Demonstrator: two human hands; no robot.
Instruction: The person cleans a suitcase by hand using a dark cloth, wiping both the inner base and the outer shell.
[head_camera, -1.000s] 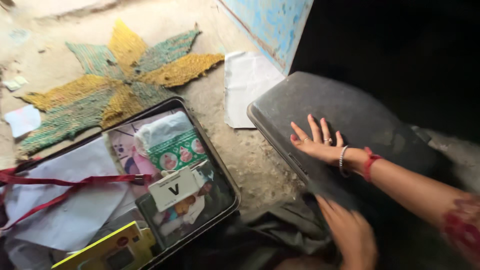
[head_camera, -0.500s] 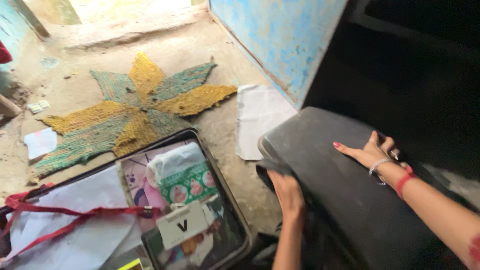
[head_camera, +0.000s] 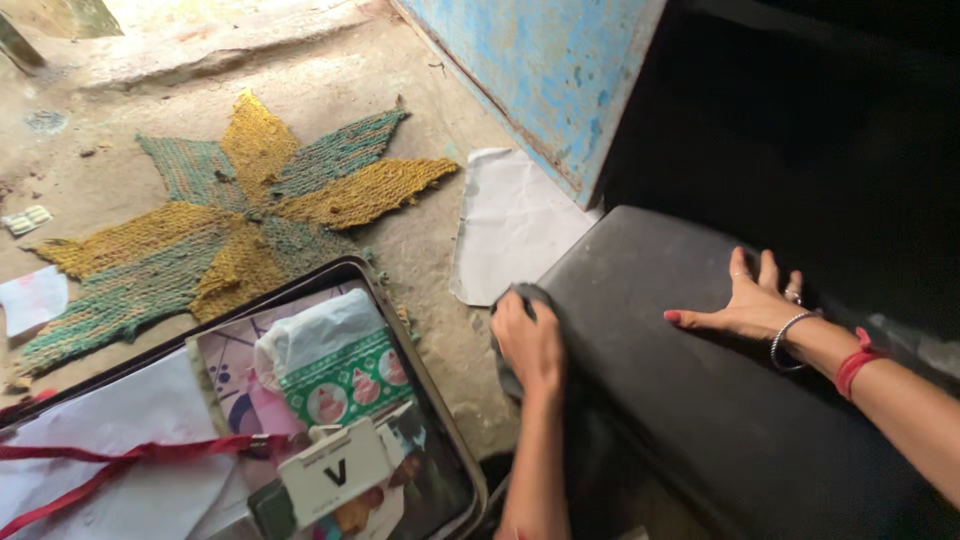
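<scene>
From where I'm watching, far left is the open suitcase (head_camera: 440, 420) on the dusty concrete floor (head_camera: 420, 250), dark rim, stuffed with white paper sheets (head_camera: 130, 440), a red strap (head_camera: 130, 455) across them, and a soft packet (head_camera: 335, 365) in whitish plastic with a green patterned band and round pinkish pictures. A small white rectangular card (head_camera: 335, 470) with a black mark sits on top near the bottom edge. Behind it lies a star-shaped woven mat (head_camera: 240, 220), coarse yellow and green weave, frayed at the tips. A crumpled white sheet (head_camera: 510, 225) lies by the chipped blue wall (head_camera: 540, 70).

Left hand (head_camera: 530, 345) is clenched on a dark grey cloth (head_camera: 520, 300), pressed against the near corner of the closed black suitcase (head_camera: 680, 400), which has a matte, dusty, rounded hard shell. Right hand (head_camera: 750, 305) rests flat and released on its top, fingers spread, bangle and red thread at the wrist.

Compared to half a second ago, the left hand has slid up to the corner and the right one has flattened out.
</scene>
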